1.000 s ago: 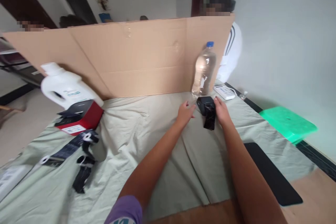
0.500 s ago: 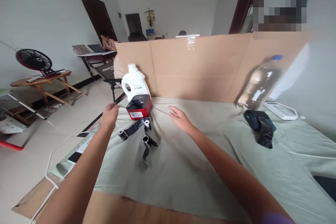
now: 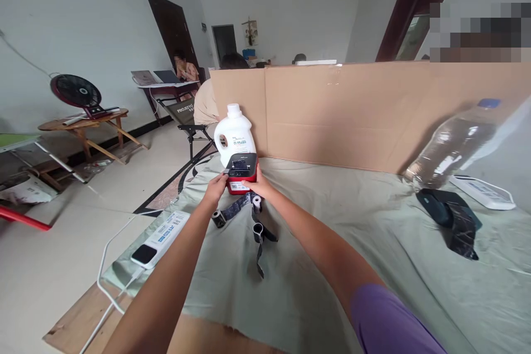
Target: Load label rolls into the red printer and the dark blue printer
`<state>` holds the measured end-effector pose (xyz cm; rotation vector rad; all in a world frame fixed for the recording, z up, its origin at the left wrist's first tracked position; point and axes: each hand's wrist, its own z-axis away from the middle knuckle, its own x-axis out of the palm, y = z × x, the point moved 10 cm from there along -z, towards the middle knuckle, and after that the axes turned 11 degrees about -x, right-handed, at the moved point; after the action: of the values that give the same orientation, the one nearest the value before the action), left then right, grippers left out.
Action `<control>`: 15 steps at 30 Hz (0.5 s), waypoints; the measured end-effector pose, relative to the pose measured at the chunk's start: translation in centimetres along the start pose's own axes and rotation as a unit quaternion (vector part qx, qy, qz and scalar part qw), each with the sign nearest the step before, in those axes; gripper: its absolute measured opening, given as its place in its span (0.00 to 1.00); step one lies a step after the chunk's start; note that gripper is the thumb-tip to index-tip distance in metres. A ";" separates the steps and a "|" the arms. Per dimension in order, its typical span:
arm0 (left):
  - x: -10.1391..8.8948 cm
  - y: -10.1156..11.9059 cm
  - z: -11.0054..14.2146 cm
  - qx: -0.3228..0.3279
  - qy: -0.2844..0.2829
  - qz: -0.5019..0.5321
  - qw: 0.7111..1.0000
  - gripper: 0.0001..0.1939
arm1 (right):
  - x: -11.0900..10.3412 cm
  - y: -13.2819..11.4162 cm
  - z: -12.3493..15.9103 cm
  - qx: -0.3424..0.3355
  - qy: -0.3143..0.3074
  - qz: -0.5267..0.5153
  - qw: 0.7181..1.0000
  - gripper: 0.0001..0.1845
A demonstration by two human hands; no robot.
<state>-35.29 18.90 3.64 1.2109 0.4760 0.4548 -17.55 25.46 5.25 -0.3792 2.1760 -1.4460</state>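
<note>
A small red and black label printer stands on the cloth, with a dark slot and panel on top and a white label on its front. My left hand is closed against its left side. On the opposite side my right hand is closed round the front right corner, thumb across the front. Just in front lie a dark patterned strip, a small black roll at its left end, and a white-cored roll. Nearer me is another black roll with loose tails. A white detergent jug stands behind the printer.
A cardboard panel rises along the back of the cloth-covered table. At right are a plastic bottle and a dark device with a strip. A white power strip with a cable lies left. People are beyond the panel.
Both hands, apart and off the printer before, have come together onto its sides. The camera view has shifted left, so things sit further right in the picture.
</note>
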 end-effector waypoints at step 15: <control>15.3 5.5 23.1 0.270 -0.162 -0.004 0.949 0.32 | -18.2 -11.0 17.5 -0.178 0.212 0.122 0.953 0.56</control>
<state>-10.00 11.48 13.77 1.7754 0.3273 0.1060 6.73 16.32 14.32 0.0983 2.7232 -1.0675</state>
